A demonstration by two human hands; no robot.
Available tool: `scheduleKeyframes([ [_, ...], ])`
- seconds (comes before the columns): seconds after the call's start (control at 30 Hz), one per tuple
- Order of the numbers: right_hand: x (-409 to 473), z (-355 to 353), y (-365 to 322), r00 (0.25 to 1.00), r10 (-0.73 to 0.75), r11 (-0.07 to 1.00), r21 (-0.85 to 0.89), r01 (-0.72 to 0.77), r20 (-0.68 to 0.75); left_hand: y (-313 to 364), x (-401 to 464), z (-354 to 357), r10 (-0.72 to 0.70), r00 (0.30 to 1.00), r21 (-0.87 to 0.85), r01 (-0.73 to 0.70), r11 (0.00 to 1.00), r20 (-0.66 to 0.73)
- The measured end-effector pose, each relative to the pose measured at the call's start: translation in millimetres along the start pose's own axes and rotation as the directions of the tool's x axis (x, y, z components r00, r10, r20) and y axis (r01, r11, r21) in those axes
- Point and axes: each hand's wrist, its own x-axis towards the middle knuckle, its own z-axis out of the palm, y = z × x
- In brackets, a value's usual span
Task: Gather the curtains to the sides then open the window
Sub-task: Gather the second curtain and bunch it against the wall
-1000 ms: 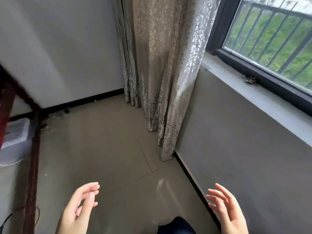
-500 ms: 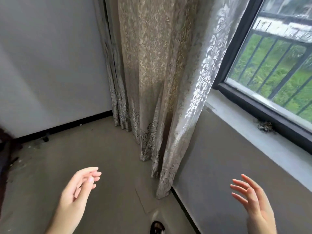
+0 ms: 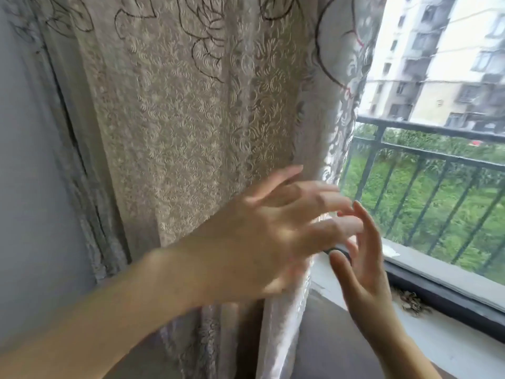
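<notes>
The curtains (image 3: pixel 191 127) hang bunched against the left wall, their lace edge just beside both hands. The left hand (image 3: pixel 273 228) reaches across with fingers spread, holding nothing, likely to catch that edge and press it farther aside. The right hand (image 3: pixel 363 269) is spread too, palm toward the fabric. Beyond them the window (image 3: pixel 437 209) glass and its dark lower frame lie uncovered.

Grey wall (image 3: pixel 24 187) at left; dark railing (image 3: pixel 426 162), green grass (image 3: pixel 448 203), apartment blocks (image 3: pixel 448 64) outside
</notes>
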Motion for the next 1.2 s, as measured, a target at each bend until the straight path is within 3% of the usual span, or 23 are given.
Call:
scheduleKeyframes([
  [0.03, 12.8, 14.7, -1.5, 0.999, -0.038, 0.999, -0.025, 0.038, -0.017, -21.6, 13.2, -2.0, 0.153, 0.987, 0.150, -0.158, 0.976, 0.048],
  [0.1, 37.2, 42.5, -4.1, 0.994, -0.073, 0.996, -0.065, 0.068, -0.085, -67.8, 33.6, -12.0, 0.322, 0.931, 0.373, -0.364, 0.853, 0.173],
  [0.27, 96.9, 97.3, -16.7, 0.976, -0.034, 0.998, -0.065, 0.021, -0.215, -164.0, 71.5, -50.5, 0.340, 0.833, 0.711, -0.551, 0.436, 0.437],
  [0.37, 131.6, 132.3, -16.9, 0.986, -0.047, 0.996, -0.085, 0.034, -0.161, -204.9, 91.7, -67.2, 0.370, 0.795, 0.753, -0.590, 0.291, 0.480],
  [0.53, 187.5, 206.8, 0.4, 0.983, -0.079, 0.982, -0.181, 0.048, -0.167, -285.8, 83.2, -91.8, 0.268, 0.818, 0.702, -0.575, 0.420, 0.509],
  [0.63, 227.0, 252.6, 17.0, 0.977, -0.128, 0.968, -0.234, 0.086, -0.171, -351.0, 48.0, -101.3, 0.387, 0.849, 0.713, -0.518, 0.473, 0.359],
  [0.77, 283.9, 323.6, 33.5, 0.956, -0.241, 0.957, -0.203, 0.205, -0.170, -431.1, 8.1, -113.1, 0.342, 0.916, 0.735, -0.379, 0.563, 0.210],
  [0.93, 353.6, 425.6, 55.4, 0.942, -0.299, 0.951, -0.124, 0.282, -0.154, -517.2, -29.2, -125.8, 0.248, 0.958, 0.806, -0.260, 0.532, 0.145],
  [1.2, 451.3, 567.0, 98.4, 0.925, -0.380, 0.913, -0.152, 0.379, 0.022, -673.0, -116.5, -138.1, 0.030, 0.997, 0.843, -0.082, 0.532, 0.078],
])
